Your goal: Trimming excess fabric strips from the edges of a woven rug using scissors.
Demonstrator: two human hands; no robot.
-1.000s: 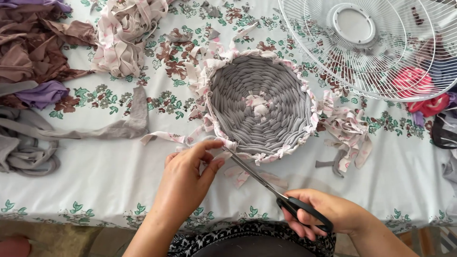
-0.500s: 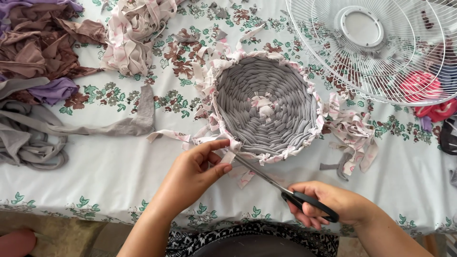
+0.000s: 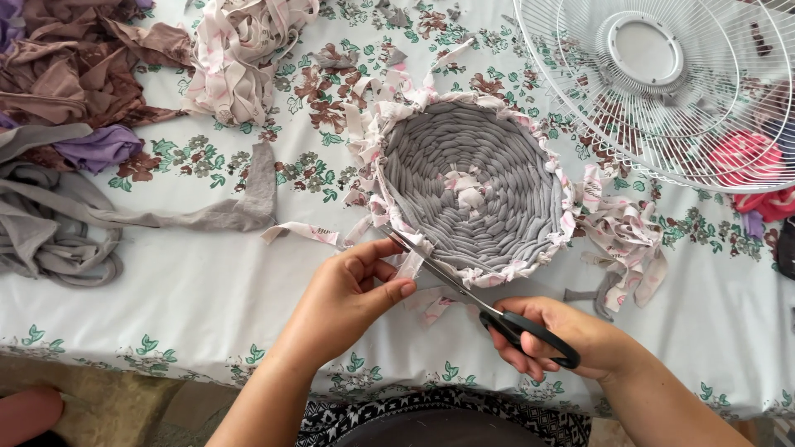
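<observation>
1. At the far left, a heap of brown and purple fabric scraps (image 3: 74,66) lies on the table (image 3: 166,298), which wears a white cloth with a floral print; below the heap sits a loose coil of grey fabric strips (image 3: 50,232), with one long grey strip (image 3: 207,211) running right.
2. A bundle of pink-printed strips (image 3: 240,58) rests near the top edge, partly cut off.
3. The left hand (image 3: 348,294) pinches a short pink-printed strip end (image 3: 410,265) at the near rim of the woven basket (image 3: 472,186) (grey coils inside, printed trim around the edge), which stands in the middle of the table.
4. The right hand (image 3: 563,335) has its grip closed around the black handles of the scissors (image 3: 464,290); the blades stand slightly apart and reach up to the pinched strip.
5. More printed strip offcuts (image 3: 625,244) lie just right of the basket.
6. A white wire fan guard (image 3: 662,83) overlaps the top right corner, its far side cut off; pink fabric (image 3: 741,157) shows through the wires and is hard to make out.
</observation>
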